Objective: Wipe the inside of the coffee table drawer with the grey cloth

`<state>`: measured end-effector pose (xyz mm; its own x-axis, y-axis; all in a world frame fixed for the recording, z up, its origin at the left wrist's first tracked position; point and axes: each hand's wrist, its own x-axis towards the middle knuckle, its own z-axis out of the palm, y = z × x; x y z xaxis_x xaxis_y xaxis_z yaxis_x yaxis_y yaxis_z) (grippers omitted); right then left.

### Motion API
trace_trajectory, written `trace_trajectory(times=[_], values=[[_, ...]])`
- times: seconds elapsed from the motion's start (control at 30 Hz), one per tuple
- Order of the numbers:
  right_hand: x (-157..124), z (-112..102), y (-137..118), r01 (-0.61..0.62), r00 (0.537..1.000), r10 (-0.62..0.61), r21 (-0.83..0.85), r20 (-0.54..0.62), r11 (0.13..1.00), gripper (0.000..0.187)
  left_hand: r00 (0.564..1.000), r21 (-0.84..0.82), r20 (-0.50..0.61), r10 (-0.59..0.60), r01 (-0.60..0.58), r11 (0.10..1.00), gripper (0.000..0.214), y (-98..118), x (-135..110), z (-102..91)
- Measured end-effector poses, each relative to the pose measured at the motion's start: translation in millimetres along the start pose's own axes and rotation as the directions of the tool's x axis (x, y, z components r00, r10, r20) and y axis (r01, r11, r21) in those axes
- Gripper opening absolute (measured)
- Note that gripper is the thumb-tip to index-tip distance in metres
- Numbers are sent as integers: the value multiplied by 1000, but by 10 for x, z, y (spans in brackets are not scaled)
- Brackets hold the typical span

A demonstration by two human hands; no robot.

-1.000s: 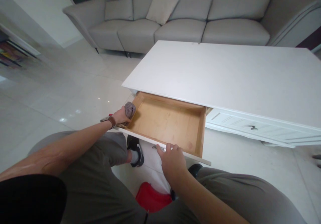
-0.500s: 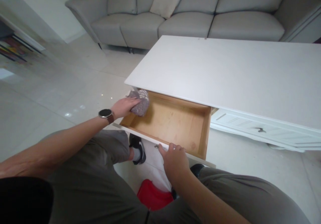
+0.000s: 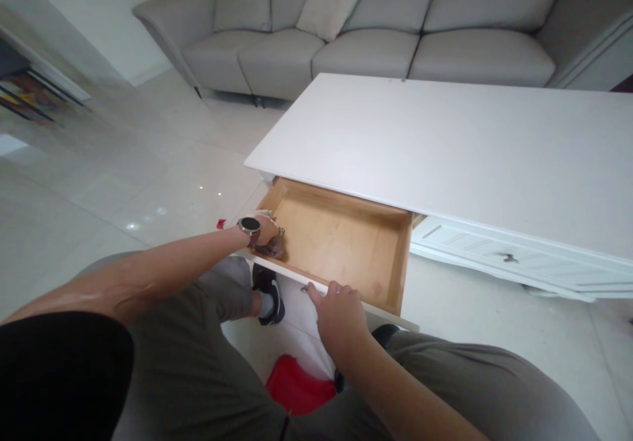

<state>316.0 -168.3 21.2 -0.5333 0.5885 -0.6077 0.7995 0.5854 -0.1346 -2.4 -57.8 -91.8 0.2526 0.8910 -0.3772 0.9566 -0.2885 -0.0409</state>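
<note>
A wooden drawer [image 3: 336, 243] with a white front is pulled out from the white coffee table [image 3: 425, 138]. My left hand [image 3: 267, 229], below a wristwatch, is inside the drawer's near left corner. It presses a greyish-brown patterned cloth [image 3: 271, 248] against the wood; the hand covers much of the cloth and its fingertips are partly hidden. My right hand [image 3: 341, 316] grips the top edge of the drawer front, near its small metal knob [image 3: 304, 289], with fingers over the rim and thumb on the outer side.
A grey sofa [image 3: 366, 52] with a light cushion [image 3: 332, 2] stands behind the table. A second, closed drawer [image 3: 494, 253] is on the right. Under me is a red plastic piece [image 3: 299, 388], and a small red scrap [image 3: 221, 223] lies on the tiled floor to the left.
My left hand has moved with the cloth from the drawer's left side toward me, down into the near left corner. My right hand keeps its place on the drawer front.
</note>
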Motion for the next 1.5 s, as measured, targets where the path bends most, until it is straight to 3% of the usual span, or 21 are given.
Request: trace_trajectory(times=[0.03,0.13,0.27,0.37,0.47,0.5,0.57,0.63,0.7,0.87,0.97,1.03,1.13,1.2,1.23,1.27,1.3,1.37,1.4,1.43,1.5], values=[[-4,-2,-1,0,1000,0,-8,8,1000,61,999,-12,40,4,-4,1000,3,-5,20,-78],[-19,7,-1,-10,1000,10,-17,15,1000,63,996,-117,67,-56,63,991,23,-36,49,-318],[-37,31,8,1,1000,-1,17,-13,1000,64,970,-304,-57,-238,210,929,37,-46,16,-540],[-35,27,9,4,1000,-4,-3,-1,1000,64,934,-392,-191,-301,209,896,43,60,22,-557],[-23,10,-5,1,1000,0,-25,10,1000,64,948,-339,-251,-198,106,935,60,297,95,-399],[-20,6,-12,-3,1000,4,-29,15,1000,63,965,-295,-221,-141,72,953,70,398,133,-313],[-19,-2,-27,-10,1000,11,-33,21,999,62,998,-218,-42,-52,42,975,104,615,229,-124],[-25,-7,-33,-10,1000,11,-29,26,1000,60,989,-184,142,-49,75,980,133,814,345,42],[-26,-15,-18,-4,1000,4,-21,21,1000,60,971,-161,220,-90,127,979,143,961,464,145],[62,-36,129,34,998,-31,58,-53,998,57,974,-161,182,-136,166,973,132,1020,662,166],[177,-21,204,2,997,7,101,-82,995,54,978,-170,152,-143,168,971,123,880,687,149],[247,4,206,-47,998,53,130,-40,990,50,981,-186,107,-165,183,966,112,743,676,156],[303,34,157,-79,997,77,194,16,978,49,960,-339,5,-279,264,903,94,531,634,171],[306,36,125,-72,997,70,211,14,975,47,920,-436,-40,-390,335,835,76,423,603,168],[302,31,114,-66,998,67,213,6,975,46,872,-521,-66,-485,384,762,66,386,593,162],[297,25,108,-64,998,66,214,-1,975,45,795,-628,-86,-601,425,652,58,360,590,152],[293,20,105,-67,998,69,217,-4,974,45,689,-740,-87,-719,439,510,51,346,596,142],[293,21,103,-86,996,89,220,-6,972,45,448,-910,-11,-894,367,195,43,339,644,118],[299,29,101,-93,995,97,222,-6,971,46,366,-945,32,-930,314,91,42,343,689,105],[308,44,98,-95,995,100,223,-8,970,47,327,-958,53,-943,283,44,44,347,749,92],[333,85,85,-97,995,103,230,-14,968,49,309,-975,69,-948,224,2,47,354,913,60]])
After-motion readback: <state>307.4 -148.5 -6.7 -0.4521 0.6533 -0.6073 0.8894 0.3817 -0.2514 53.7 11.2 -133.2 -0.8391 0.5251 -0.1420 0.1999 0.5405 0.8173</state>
